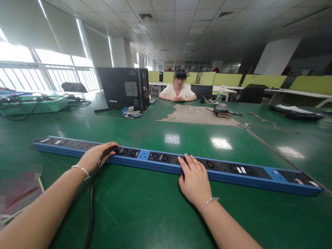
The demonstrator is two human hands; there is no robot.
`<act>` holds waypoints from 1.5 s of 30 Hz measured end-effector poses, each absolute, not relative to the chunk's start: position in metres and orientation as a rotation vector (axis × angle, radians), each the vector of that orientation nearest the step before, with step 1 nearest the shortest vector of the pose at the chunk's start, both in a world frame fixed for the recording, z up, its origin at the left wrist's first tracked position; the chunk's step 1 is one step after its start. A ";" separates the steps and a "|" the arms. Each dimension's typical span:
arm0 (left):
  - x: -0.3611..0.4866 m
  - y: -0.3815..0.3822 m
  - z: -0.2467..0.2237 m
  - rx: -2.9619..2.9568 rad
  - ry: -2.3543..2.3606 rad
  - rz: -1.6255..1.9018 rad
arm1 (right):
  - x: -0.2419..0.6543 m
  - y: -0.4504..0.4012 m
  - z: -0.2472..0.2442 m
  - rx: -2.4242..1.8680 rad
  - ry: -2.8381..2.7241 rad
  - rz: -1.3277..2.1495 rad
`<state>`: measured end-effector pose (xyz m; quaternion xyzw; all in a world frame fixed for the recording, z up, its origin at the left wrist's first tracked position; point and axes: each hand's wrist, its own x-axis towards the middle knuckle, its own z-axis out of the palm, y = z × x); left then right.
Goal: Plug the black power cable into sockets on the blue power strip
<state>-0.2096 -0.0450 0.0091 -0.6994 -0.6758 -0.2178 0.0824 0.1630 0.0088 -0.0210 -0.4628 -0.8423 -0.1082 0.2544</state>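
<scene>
A long blue power strip (161, 166) with black socket panels lies crosswise on the green table in front of me. My left hand (98, 154) is closed round the plug end of a black power cord (92, 204), against the sockets left of the strip's middle. Fingers hide the plug, so I cannot tell whether it sits in a socket. The cord hangs from that hand down toward the near edge of the view. Right of the middle, my right hand (195, 180) grips the strip, fingers over its top and thumb at its near side.
A green basket (36, 105) of cables stands at the left. Behind the strip are a black computer case (125, 88), gloves (131, 113) and a round dark device (221, 109). A person (178, 90) sits across the table (149, 218). Blurred items lie at lower left.
</scene>
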 end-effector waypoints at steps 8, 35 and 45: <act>-0.204 -0.046 0.013 -2.020 -2.060 -0.540 | 0.162 0.007 -0.020 -1.279 -2.287 -0.296; -0.190 -0.050 0.013 -1.881 -2.094 -0.559 | 0.162 0.007 -0.019 -1.282 -2.282 -0.288; -0.191 -0.046 0.002 -1.867 -2.102 -0.829 | 0.161 0.009 -0.022 -1.269 -2.260 -0.316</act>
